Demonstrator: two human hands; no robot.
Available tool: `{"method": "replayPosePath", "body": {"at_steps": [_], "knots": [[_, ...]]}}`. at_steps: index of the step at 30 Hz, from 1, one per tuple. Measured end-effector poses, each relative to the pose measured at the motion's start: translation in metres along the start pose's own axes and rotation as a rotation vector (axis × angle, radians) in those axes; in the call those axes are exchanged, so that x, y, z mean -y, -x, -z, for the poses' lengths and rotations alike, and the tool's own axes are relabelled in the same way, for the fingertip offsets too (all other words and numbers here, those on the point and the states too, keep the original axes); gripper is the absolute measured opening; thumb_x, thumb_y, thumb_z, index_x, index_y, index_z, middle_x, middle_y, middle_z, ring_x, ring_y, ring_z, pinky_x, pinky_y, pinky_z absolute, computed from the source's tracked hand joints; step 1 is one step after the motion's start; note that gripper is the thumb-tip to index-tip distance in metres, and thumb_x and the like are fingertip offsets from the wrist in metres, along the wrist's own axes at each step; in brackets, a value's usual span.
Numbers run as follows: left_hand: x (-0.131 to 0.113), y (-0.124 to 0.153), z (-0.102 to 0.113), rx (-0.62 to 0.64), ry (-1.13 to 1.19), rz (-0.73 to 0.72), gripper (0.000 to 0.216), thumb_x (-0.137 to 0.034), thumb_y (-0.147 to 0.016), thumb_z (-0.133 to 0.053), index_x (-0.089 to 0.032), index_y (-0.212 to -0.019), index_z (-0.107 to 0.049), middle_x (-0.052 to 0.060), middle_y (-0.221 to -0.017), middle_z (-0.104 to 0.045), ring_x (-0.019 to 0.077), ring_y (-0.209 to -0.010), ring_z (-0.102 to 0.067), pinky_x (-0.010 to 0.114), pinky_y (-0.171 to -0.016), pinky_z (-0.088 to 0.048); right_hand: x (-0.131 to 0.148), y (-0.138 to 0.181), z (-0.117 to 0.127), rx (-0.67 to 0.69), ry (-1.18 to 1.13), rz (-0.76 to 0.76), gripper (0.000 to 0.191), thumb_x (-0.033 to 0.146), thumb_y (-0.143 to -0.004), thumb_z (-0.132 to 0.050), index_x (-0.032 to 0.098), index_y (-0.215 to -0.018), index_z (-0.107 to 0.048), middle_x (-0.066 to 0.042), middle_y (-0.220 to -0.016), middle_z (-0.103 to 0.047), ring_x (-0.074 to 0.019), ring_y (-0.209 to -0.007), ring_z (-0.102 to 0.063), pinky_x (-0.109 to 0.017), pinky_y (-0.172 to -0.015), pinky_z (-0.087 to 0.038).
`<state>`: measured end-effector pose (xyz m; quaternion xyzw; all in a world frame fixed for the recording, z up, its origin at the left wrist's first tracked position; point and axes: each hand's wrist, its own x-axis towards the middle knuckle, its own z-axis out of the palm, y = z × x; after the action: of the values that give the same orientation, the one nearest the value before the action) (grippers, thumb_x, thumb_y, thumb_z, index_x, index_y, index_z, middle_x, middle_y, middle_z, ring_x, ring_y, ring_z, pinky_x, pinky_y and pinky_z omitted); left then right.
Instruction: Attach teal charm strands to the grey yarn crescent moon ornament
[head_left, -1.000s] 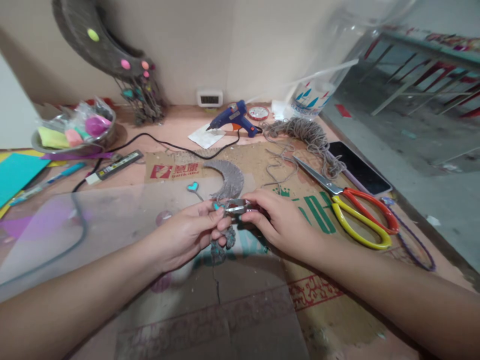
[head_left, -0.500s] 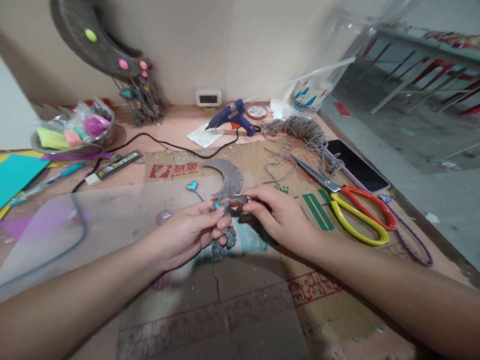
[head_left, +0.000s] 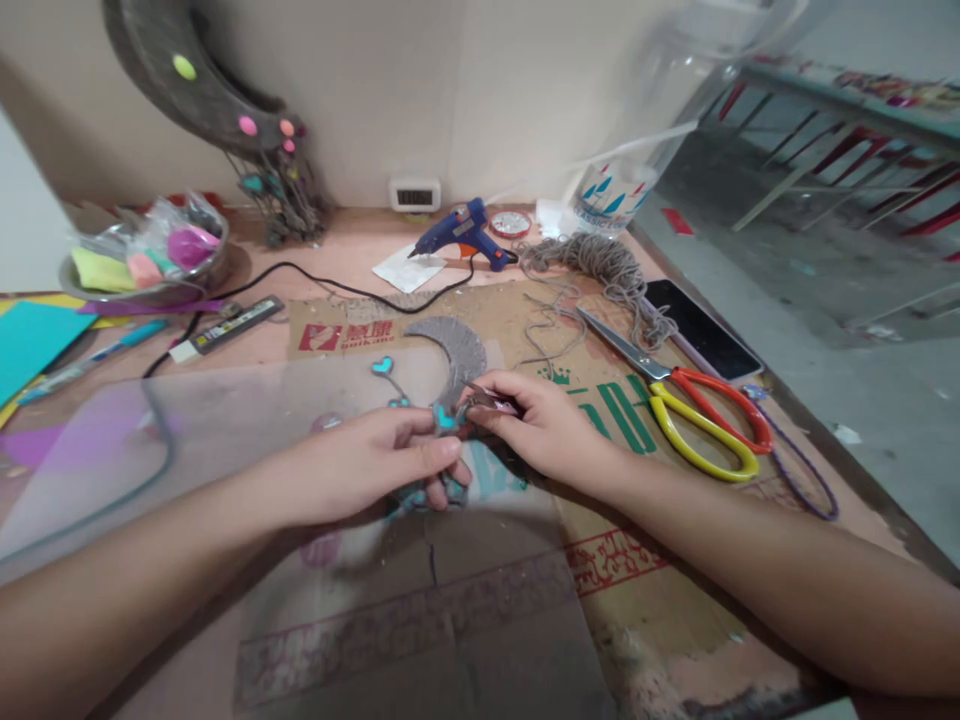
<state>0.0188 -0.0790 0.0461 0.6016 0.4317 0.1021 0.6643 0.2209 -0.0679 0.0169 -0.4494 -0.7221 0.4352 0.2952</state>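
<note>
My left hand (head_left: 382,465) is closed, pinching grey cord strung with small teal hearts (head_left: 447,416); more of these hang under its fingers. My right hand (head_left: 536,425) is closed around a small metal tool (head_left: 491,399) whose tip meets the teal heart. Just beyond both hands a grey yarn-wrapped crescent (head_left: 455,350) lies on the cardboard sheet (head_left: 525,600). Another teal heart (head_left: 382,366) lies left of the crescent.
Red-and-yellow scissors (head_left: 686,405), a phone (head_left: 697,330) and loose grey yarn (head_left: 600,265) lie to the right. A blue glue gun (head_left: 461,232) and its black cord sit at the back. A bowl of coloured pieces (head_left: 146,262), a clear plastic sheet (head_left: 150,440) and coloured paper lie left.
Both hands have dropped slightly toward the cardboard. My left hand has turned palm down over the strung hearts, and the tool tip has moved to a teal heart.
</note>
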Motion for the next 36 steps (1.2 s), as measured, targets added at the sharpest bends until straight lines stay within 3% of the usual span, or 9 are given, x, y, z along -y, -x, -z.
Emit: {"method": "replayPosePath", "body": {"at_steps": [4,8,13,16,21,26,36], "knots": [[-0.008,0.018,0.016,-0.229,-0.649,-0.132,0.033,-0.051,-0.085,-0.052,-0.028,-0.104,-0.067,0.003,-0.102,-0.068,0.0237,-0.091,-0.062,0.035,-0.081,-0.045,-0.002,0.000,0.002,0.015,0.049,0.039,0.008,0.022,-0.084,-0.055,0.017,-0.085,-0.061,0.003,-0.071,-0.058,-0.0102,-0.066,-0.051,-0.022,-0.061,-0.038],[-0.007,0.018,0.015,-0.456,-0.885,-0.307,0.033,-0.048,-0.086,-0.052,-0.024,-0.104,-0.066,0.005,-0.111,-0.062,0.0241,-0.101,-0.057,0.038,-0.088,-0.042,-0.004,0.000,0.002,0.033,0.072,0.049,0.007,0.021,-0.084,-0.055,0.017,-0.086,-0.061,0.002,-0.072,-0.059,-0.0102,-0.066,-0.051,-0.022,-0.062,-0.038],[0.002,-0.002,0.003,-0.494,-0.789,-0.426,0.022,-0.038,-0.086,-0.054,-0.020,-0.086,-0.067,0.003,-0.087,-0.063,0.0197,-0.087,-0.056,0.032,-0.079,-0.041,-0.003,-0.001,0.000,0.071,0.111,0.074,0.007,0.019,-0.085,-0.054,0.018,-0.086,-0.061,0.001,-0.077,-0.062,-0.0113,-0.071,-0.054,-0.022,-0.065,-0.040],[0.007,-0.010,0.000,-0.469,-0.686,-0.373,0.019,-0.030,-0.085,-0.052,-0.019,-0.077,-0.065,0.001,-0.076,-0.061,0.0174,-0.078,-0.055,0.029,-0.073,-0.039,-0.002,0.001,0.001,0.045,0.131,0.094,0.009,0.021,-0.085,-0.056,0.019,-0.091,-0.061,0.001,-0.082,-0.065,-0.0125,-0.075,-0.058,-0.023,-0.068,-0.043],[0.011,-0.010,-0.002,-0.485,-0.408,-0.171,0.021,-0.035,-0.084,-0.052,-0.019,-0.075,-0.064,0.000,-0.074,-0.063,0.0162,-0.072,-0.055,0.026,-0.065,-0.038,-0.004,0.005,0.009,-0.126,0.248,0.203,0.028,0.032,-0.089,-0.052,0.018,-0.113,-0.055,-0.007,-0.102,-0.065,-0.0173,-0.088,-0.061,-0.029,-0.077,-0.046],[0.012,-0.009,-0.003,-0.501,-0.368,-0.139,0.023,-0.037,-0.085,-0.053,-0.019,-0.074,-0.063,-0.001,-0.073,-0.062,0.0148,-0.071,-0.054,0.025,-0.065,-0.038,-0.012,0.006,0.014,-0.068,0.460,0.267,0.023,0.032,-0.092,-0.048,0.018,-0.106,-0.060,-0.007,-0.095,-0.067,-0.0190,-0.090,-0.061,-0.030,-0.077,-0.045],[0.013,-0.009,-0.001,-0.459,-0.218,-0.145,0.021,-0.036,-0.086,-0.053,-0.018,-0.080,-0.063,0.000,-0.075,-0.061,0.0144,-0.072,-0.052,0.024,-0.067,-0.037,-0.014,0.005,0.013,-0.042,0.508,0.250,0.024,0.034,-0.092,-0.048,0.018,-0.105,-0.061,-0.007,-0.094,-0.068,-0.0189,-0.087,-0.061,-0.030,-0.074,-0.045]]}}
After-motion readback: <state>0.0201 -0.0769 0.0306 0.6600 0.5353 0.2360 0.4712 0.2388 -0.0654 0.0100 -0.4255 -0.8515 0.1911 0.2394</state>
